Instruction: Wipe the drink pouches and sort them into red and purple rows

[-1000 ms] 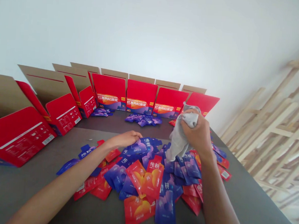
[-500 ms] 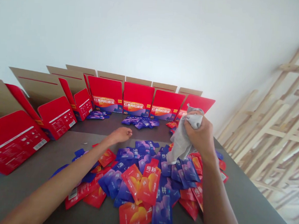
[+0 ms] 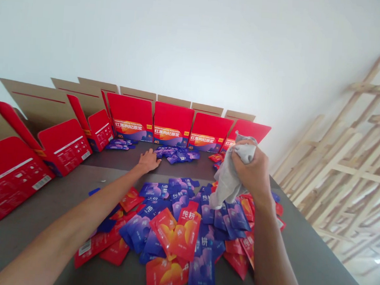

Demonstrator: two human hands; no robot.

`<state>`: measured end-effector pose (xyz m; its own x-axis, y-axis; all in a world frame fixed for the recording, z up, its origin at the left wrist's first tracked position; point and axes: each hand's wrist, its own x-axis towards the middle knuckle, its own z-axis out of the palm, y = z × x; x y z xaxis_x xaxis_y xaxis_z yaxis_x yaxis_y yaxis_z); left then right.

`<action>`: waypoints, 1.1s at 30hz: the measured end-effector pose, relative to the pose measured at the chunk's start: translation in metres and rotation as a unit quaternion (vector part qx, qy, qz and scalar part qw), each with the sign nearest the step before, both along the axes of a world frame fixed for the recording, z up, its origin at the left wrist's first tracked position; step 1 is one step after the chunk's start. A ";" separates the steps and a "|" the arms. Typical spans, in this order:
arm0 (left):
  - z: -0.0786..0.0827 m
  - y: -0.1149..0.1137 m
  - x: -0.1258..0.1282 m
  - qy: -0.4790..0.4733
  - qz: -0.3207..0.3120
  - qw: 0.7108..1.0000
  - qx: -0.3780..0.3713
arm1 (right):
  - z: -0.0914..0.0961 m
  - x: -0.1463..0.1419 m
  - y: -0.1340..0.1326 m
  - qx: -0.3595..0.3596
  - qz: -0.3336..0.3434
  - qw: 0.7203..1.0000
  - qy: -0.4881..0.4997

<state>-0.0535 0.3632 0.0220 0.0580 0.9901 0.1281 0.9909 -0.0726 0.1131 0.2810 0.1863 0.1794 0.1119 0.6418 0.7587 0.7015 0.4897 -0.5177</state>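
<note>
Right grip [image 3: 249,170] around grey cloth [image 3: 228,184]; red cartons [image 3: 173,124]

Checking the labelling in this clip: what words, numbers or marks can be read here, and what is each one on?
"纯耕": on the red sachet and the blue sachet
"红黑枸杞原浆": on the red carton panel
"40": low on the left of the same red carton panel
Too small to read: the Latin line above the Chinese name, the fine print on the carton side panel, and the barcode on the far-left red sachet

Dark table [image 3: 73,186], heaped sachets [image 3: 183,233] (red, blue)
</note>
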 end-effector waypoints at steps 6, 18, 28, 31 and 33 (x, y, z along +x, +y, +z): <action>0.001 0.004 -0.006 -0.004 -0.047 0.999 0.020 | 0.000 -0.003 -0.001 -0.010 0.013 1.000 0.004; -0.004 0.026 -0.001 -0.036 0.032 0.999 0.004 | 0.001 0.000 -0.002 -0.004 0.003 1.000 0.002; 0.023 -0.007 0.001 -0.197 0.141 0.970 -0.034 | -0.001 -0.003 0.001 0.011 0.024 1.000 -0.007; 0.037 -0.038 -0.002 -0.294 0.117 0.948 -0.042 | -0.006 -0.018 0.001 0.043 0.047 0.998 -0.009; 0.047 -0.063 0.004 -0.374 0.068 0.923 -0.062 | -0.010 -0.034 0.000 0.070 0.069 0.995 -0.006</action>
